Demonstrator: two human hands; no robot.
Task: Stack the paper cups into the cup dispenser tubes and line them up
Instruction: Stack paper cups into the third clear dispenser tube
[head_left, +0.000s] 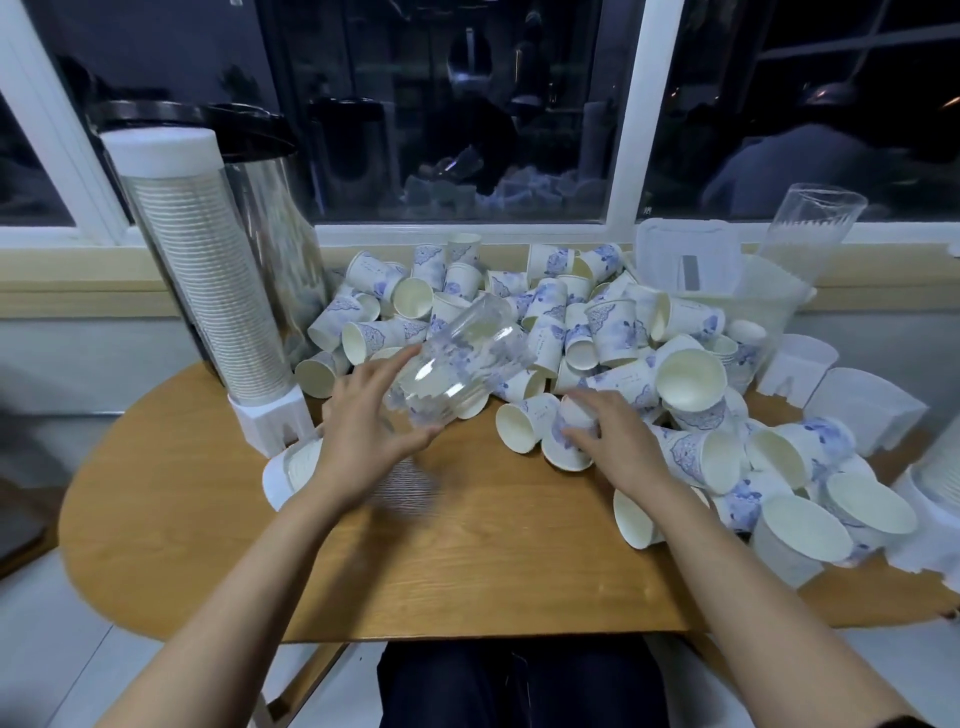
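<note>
A big heap of white paper cups with blue prints (613, 332) covers the back and right of the round wooden table (208, 519). My left hand (363, 431) holds the near end of an empty clear dispenser tube (462, 358), which tilts up and away over the heap. My right hand (618, 441) grips a paper cup (569, 441) lying on its side at the heap's near edge. At the left stands a dispenser tube filled with stacked cups (208, 270), white cap on top and white base (270, 421) below.
A white end cap (285, 467) lies just left of my left hand. A steel urn (275, 223) stands behind the full tube. At the back right are a clear plastic box (691, 260) and another clear tube (805, 228). White bases (862, 405) sit at the right edge.
</note>
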